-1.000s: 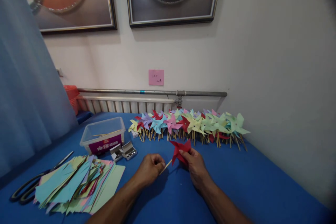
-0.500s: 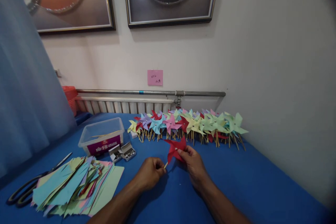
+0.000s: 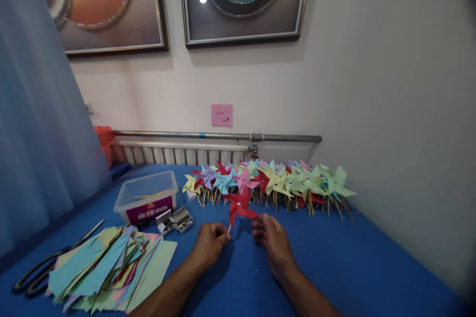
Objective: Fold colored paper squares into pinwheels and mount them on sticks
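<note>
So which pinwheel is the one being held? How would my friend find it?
Start at the blue table, with a long row of pinwheels lying by the wall. Just in front of that row, the left hand pinches a thin stick topped by a red pinwheel, beside the right hand. It is the only one lifted up, apart from the row.

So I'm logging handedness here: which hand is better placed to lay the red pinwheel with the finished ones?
Probably the left hand: it pinches the red pinwheel stick; the right hand is empty.

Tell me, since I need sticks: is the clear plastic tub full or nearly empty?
Nearly empty: the clear tub shows only a few sticks.
</note>
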Available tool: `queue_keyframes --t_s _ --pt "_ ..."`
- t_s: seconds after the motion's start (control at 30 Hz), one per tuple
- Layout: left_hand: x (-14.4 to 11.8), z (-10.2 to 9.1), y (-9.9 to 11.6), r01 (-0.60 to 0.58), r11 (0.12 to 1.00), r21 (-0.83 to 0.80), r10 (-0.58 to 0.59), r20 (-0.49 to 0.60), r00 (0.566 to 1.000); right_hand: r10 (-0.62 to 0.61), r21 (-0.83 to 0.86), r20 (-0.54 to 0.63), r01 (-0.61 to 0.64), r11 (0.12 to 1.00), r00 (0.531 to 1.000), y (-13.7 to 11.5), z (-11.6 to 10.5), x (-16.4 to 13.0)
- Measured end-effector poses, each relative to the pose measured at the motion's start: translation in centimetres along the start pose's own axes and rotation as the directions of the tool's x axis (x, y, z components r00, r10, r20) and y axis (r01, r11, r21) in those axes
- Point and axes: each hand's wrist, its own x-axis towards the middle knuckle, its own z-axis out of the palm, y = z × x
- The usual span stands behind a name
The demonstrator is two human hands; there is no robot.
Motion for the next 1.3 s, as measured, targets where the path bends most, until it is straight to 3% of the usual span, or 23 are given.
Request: queue_keyframes --t_s 0.17,0.33,0.6,0.8,1.3 --pt "0.3 -0.4 -0.7 -0.047 0.99 0.131 0.06 -0.096 0.994 -0.082 -0.144 0.067 0.091 0.985 0.994 1.2 0.1 0.1" --pt "1.7 -0.2 -0.4 -0.005 0.99 0.138 0.033 -0.199 0.98 -0.109 -0.207 0.107 0.13 0.97 0.988 1.8 0.1 0.2" --pt "7.3 2.5 2.9 0.107 0.98 0.169 -0.039 -0.362 0.931 -0.085 -0.231 0.128 0.113 0.967 0.988 1.3 0.4 -0.1" --pt "8.7 4.1 4.3 0.188 0.952 0.241 -0.055 -0.471 0.88 -0.091 -0.235 0.139 0.122 0.964 0.986 1.3 0.4 -0.2" --pt "8.9 5.5 4.3 0.275 0.91 0.312 -0.094 -0.489 0.867 -0.105 -0.268 0.158 0.145 0.952 0.982 1.0 0.6 -0.5"
